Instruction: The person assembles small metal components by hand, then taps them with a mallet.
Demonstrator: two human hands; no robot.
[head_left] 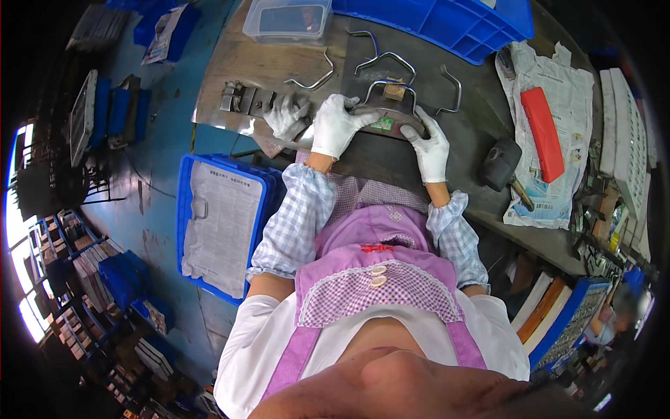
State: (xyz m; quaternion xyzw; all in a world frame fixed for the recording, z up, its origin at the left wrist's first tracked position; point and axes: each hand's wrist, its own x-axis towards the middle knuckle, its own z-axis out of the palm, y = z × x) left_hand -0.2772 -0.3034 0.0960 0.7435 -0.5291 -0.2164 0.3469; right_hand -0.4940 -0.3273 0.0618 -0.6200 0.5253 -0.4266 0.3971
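In white gloves, both my hands work at the edge of the metal table around a dark curved block [392,126] with a green label. A bent metal rod [393,82] stands at the block's far side, its two ends reaching toward my fingers. My left hand [335,127] has its fingers curled at the rod's left end and its thumb stretched along the block. At the other end, my right hand [430,148] holds the rod with its fingers, thumb on the block. A small tan piece [395,91] sits inside the rod's bend. The fingertips are partly hidden.
More bent rods [314,77] lie around. Left of my hands are a greyish glove [286,116] and a metal clamp fixture [239,99]. A clear box [287,21] and blue crate [447,28] stand behind. Rightward are a black-headed mallet [501,164], red piece [542,133] and newspaper [576,105].
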